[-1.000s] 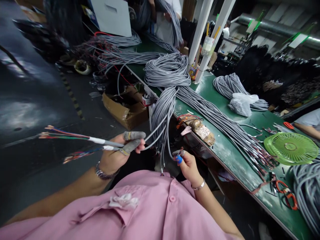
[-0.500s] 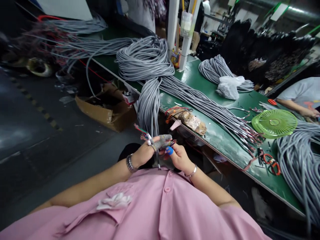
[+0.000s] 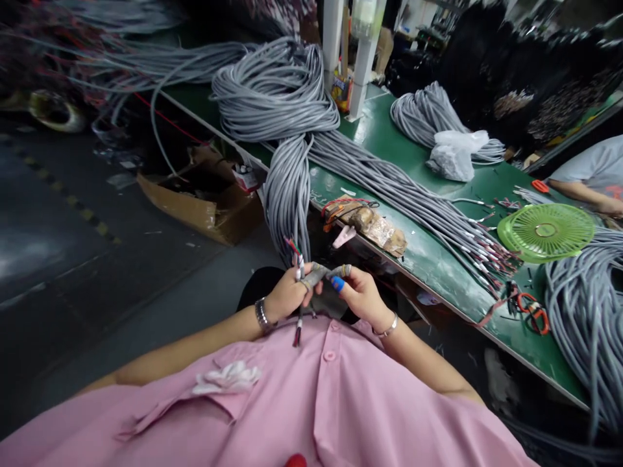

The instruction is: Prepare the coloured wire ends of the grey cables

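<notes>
In front of my shirt, my left hand [image 3: 288,293] is closed around a grey cable [image 3: 299,318]. Coloured wire ends [image 3: 293,250] stick up above its fingers, and dark stripped ends [image 3: 296,337] hang below. Grey tape wraps some of its fingers. My right hand [image 3: 364,297], with blue tape [image 3: 337,283] on the thumb and grey tape on the index finger, pinches close against the left fingertips. What lies in that pinch is too small to make out. Behind the hands, a thick bundle of grey cables [image 3: 288,188] hangs over the table edge.
The green table [image 3: 374,136] carries coiled grey cables [image 3: 272,91], a row of stripped cable ends [image 3: 481,253], a green fan [image 3: 545,231], orange-handled scissors [image 3: 533,313] and a plastic bag [image 3: 457,155]. A cardboard box [image 3: 195,211] sits on the floor at left. Another person's arm [image 3: 581,194] shows at right.
My right hand has moved slightly right and away from the left palm. The cable in my left hand now stands more upright, its lower end showing. The view has shifted a little.
</notes>
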The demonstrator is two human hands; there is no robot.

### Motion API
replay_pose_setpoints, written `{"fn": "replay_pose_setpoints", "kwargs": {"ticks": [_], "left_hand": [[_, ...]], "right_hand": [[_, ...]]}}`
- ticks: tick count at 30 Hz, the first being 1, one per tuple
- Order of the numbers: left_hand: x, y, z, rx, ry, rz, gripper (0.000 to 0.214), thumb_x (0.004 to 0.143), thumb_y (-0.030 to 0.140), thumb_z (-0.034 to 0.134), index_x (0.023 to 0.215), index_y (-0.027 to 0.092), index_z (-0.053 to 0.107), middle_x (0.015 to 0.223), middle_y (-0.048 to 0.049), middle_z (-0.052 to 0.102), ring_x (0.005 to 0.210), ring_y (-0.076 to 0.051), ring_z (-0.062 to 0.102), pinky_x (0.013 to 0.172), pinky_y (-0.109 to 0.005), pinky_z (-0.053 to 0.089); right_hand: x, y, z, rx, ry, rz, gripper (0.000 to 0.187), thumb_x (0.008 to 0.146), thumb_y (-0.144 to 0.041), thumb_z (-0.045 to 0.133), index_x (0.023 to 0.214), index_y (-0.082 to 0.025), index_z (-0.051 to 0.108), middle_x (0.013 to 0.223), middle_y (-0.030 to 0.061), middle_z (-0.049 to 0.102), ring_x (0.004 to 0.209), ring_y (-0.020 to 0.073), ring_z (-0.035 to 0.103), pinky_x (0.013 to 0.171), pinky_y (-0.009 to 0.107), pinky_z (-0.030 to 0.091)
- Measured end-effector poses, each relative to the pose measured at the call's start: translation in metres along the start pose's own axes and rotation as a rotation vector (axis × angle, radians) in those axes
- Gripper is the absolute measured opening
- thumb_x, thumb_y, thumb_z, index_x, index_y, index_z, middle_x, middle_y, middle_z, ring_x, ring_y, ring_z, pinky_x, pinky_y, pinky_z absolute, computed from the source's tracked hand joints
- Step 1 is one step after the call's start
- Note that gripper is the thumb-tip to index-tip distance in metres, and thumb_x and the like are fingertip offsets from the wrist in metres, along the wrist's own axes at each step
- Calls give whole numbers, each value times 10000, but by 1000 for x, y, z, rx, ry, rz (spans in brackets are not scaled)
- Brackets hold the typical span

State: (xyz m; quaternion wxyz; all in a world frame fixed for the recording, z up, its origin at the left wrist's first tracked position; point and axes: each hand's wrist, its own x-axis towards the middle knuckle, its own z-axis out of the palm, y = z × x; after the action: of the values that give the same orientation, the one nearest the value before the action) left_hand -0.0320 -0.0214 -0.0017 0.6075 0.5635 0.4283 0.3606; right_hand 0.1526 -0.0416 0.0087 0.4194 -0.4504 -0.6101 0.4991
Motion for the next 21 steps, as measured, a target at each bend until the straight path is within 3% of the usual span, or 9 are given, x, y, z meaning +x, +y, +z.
{"fn": "replay_pose_setpoints", "kwargs": {"ticks": [4,8,10,13,17,19,21], "left_hand": [[8,-7,-6,-372,158,-71,244,811,365,641,845,124,650,644,-16,651,332,-36,440,324,-172,194],[8,-9,-19,-565,260,-56,230,760,302,689,875,108,647,675,-22,645,365,-44,496,313,-154,210],[5,-7,-23,-597,287,-52,239,748,279,701,903,107,641,697,-25,649,384,-49,520,311,-146,220],[1,-4,-28,-610,282,-34,268,748,258,701,959,107,634,743,-34,656,412,-54,546,313,-138,226],[-5,0,-30,-527,249,-7,262,765,233,686,997,117,648,824,-55,677,473,-64,575,336,-140,261],[-7,2,-29,-438,206,-18,241,766,225,689,985,126,666,864,-69,696,573,-94,621,418,-156,379],[-8,4,-25,-354,92,-45,227,774,229,690,978,131,682,890,-78,710,701,-137,653,582,-211,491]], "right_hand": [[-2,1,-2,-140,-154,-51,197,867,-238,563,1013,-191,687,892,39,667,810,152,612,748,285,522],[6,-17,6,-196,-467,-249,296,824,-115,555,1070,-219,681,1064,56,663,1004,168,618,902,317,498],[13,-27,13,-219,-643,-344,326,793,-71,554,1028,-245,698,1033,27,686,989,150,633,909,293,497],[22,-34,21,-237,-793,-458,331,751,-30,562,924,-263,720,917,-12,710,882,124,654,847,233,505],[22,-33,20,-252,-812,-433,287,783,-67,556,946,-246,710,950,8,700,860,126,652,809,232,512],[16,-32,15,-215,-709,-357,225,818,-135,565,978,-229,692,969,32,689,887,146,648,835,271,518],[11,-30,12,-115,-511,-255,163,851,-230,571,977,-209,673,986,56,679,903,168,643,836,311,527]]}}
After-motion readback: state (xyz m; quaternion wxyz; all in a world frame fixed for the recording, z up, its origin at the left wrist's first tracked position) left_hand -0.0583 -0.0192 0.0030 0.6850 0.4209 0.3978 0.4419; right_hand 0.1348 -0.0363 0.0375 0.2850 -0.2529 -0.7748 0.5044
